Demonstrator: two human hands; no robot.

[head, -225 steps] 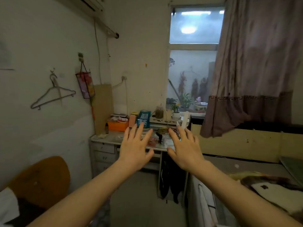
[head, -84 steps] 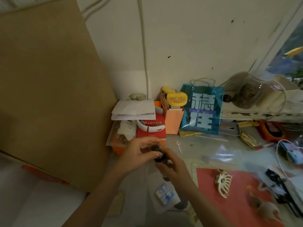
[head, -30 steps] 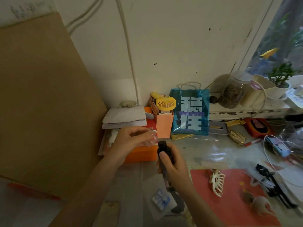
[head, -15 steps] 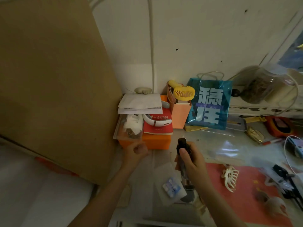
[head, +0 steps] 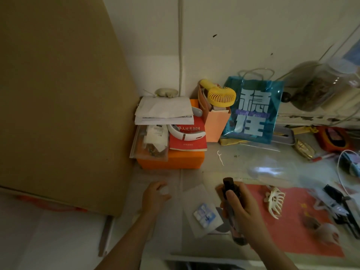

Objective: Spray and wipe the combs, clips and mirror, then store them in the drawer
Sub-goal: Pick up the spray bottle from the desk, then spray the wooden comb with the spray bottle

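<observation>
Two hands work low over the cluttered desk (head: 194, 172). The right hand (head: 240, 209) is wrapped around a dark spray bottle (head: 230, 199), fingers curled about its body and one finger lying up along the neck just under the dark nozzle; the bottle stands roughly upright, its base out over the near edge of the desk. The left hand (head: 154, 197) rests further left on the desk surface, its fingers bent around a small clear cap (head: 164, 190); the cap is blurred, so whether it is pinched or merely touched cannot be told. Between the hands lies a white sheet with a small blue-and-white packet (head: 204, 215) on it. To the right, a white claw clip (head: 274, 201) lies on a red mat (head: 292, 236), just beside the right hand, and a pale clip (head: 325, 233) sits near the mat's right end, while dark combs or clips (head: 342, 207) lie blurred at the far right. Behind stand an orange box (head: 171, 161) stacked with papers and a red book, a yellow handheld fan (head: 221, 96) and a blue bag (head: 253, 112).
</observation>
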